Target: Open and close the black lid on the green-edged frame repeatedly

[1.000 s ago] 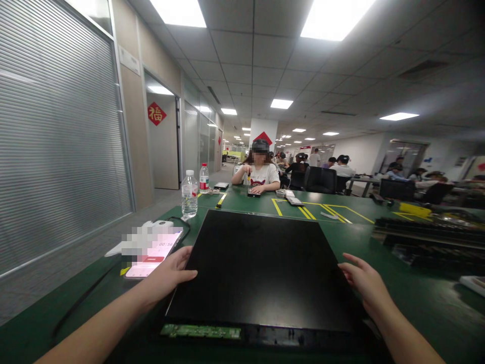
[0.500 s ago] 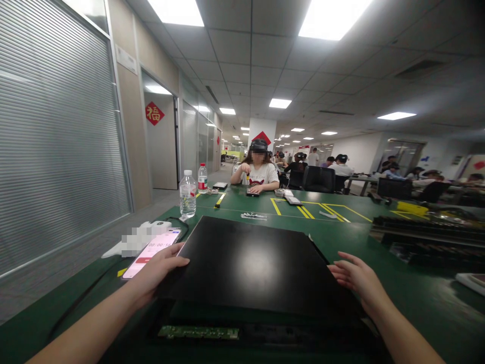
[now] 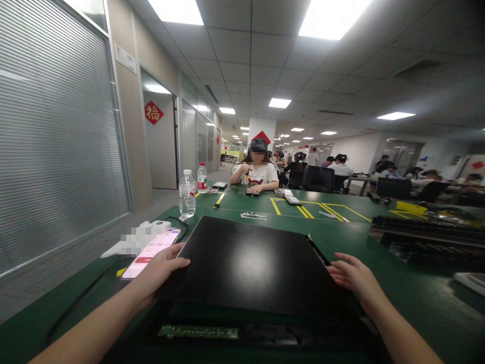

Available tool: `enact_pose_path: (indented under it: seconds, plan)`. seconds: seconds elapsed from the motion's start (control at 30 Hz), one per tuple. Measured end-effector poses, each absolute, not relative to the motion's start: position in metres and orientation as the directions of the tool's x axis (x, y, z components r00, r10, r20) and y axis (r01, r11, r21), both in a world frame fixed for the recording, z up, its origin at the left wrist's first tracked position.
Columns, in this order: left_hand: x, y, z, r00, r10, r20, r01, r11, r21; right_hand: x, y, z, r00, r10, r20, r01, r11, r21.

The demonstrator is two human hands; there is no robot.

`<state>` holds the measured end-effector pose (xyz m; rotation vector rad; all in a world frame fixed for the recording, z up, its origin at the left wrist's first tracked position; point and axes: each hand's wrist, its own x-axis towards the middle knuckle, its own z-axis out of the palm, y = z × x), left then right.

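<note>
A flat black display panel [image 3: 242,253] with a glossy light reflection lies in front of me. My left hand [image 3: 162,273] is closed on its left edge, thumb on top and the other fingers hidden beneath. Along the right edge, my right hand [image 3: 352,278] has its fingers stretched out, their tips against or very near the panel's side. Below the near edge a narrow green circuit board [image 3: 199,332] shows in a dark frame [image 3: 280,336], partly covered by the panel.
Left of the panel lie a phone [image 3: 155,253] with a running timer and a black cable [image 3: 83,293]. Two bottles, including a clear one [image 3: 187,194], stand beyond. Dark stacked parts [image 3: 424,237] lie right on the green table [image 3: 413,293]. A person [image 3: 259,172] sits opposite.
The phone timer has advanced by a second. The panel and both hands have hardly moved.
</note>
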<state>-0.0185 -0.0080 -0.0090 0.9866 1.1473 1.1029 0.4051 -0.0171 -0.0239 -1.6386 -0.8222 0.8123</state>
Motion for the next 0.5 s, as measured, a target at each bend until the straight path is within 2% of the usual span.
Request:
enact_pose_path:
  seconds: [0.23,0.5]
  plan:
    - [-0.017,-0.008,-0.013,0.145,0.975,-0.168,-0.166,0.192,0.967,0.41,-0.013,-0.027,0.523,0.846,-0.107,0.148,-0.213,-0.966]
    - [-0.023,-0.006,-0.018,0.182,0.969,-0.165,-0.142,0.192,0.971,0.418,-0.012,-0.031,0.54,0.841,-0.046,0.265,-0.222,-0.939]
